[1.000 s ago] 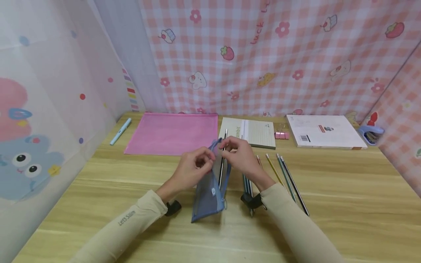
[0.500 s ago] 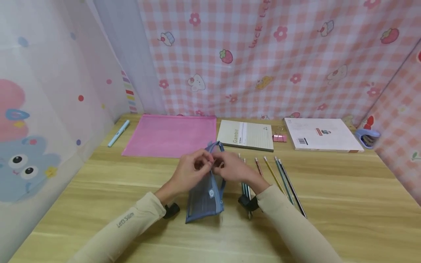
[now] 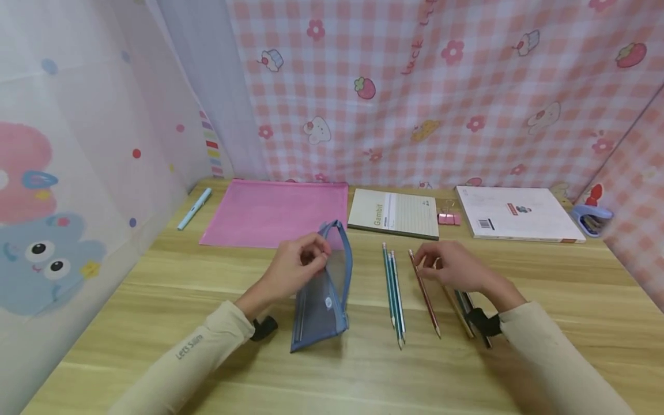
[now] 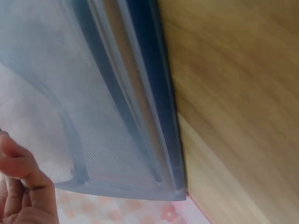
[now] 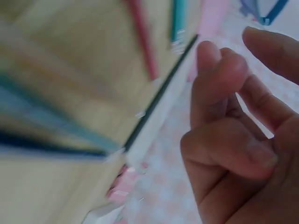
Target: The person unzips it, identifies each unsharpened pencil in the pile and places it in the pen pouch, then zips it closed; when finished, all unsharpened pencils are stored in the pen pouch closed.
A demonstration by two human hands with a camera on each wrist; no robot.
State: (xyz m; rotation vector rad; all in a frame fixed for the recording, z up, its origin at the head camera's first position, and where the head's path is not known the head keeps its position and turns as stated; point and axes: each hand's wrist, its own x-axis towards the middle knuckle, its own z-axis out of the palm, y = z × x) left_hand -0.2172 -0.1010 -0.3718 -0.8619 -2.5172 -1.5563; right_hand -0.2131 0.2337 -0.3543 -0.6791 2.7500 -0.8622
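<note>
A blue mesh pencil pouch [image 3: 315, 314] stands on the table, its upper opening spread. My left hand [image 3: 297, 264] pinches the pouch's upper edge. Through the mesh in the left wrist view, long pencils [image 4: 135, 88] show along the bottom of the pouch. My right hand [image 3: 452, 266] hovers over the loose pencils, thumb apart from its bent fingers and nothing between them. Closest to its fingertips is the eraser end of a red pencil [image 3: 427, 300]. Beneath the hand and wrist lie a yellow pencil [image 3: 460, 314] and darker ones, partly hidden.
Three green-toned pencils [image 3: 395, 302] lie between pouch and red pencil. Along the back are a light blue pen [image 3: 194, 208], pink zip folder [image 3: 280, 213], notebook [image 3: 410, 213], pink binder clip [image 3: 449, 219], white book [image 3: 519, 213] and a lilac-and-black object [image 3: 592, 220].
The right hand put a dark striped pencil into the pouch, let go and moved right, over the loose pencils. The left hand kept its hold on the pouch.
</note>
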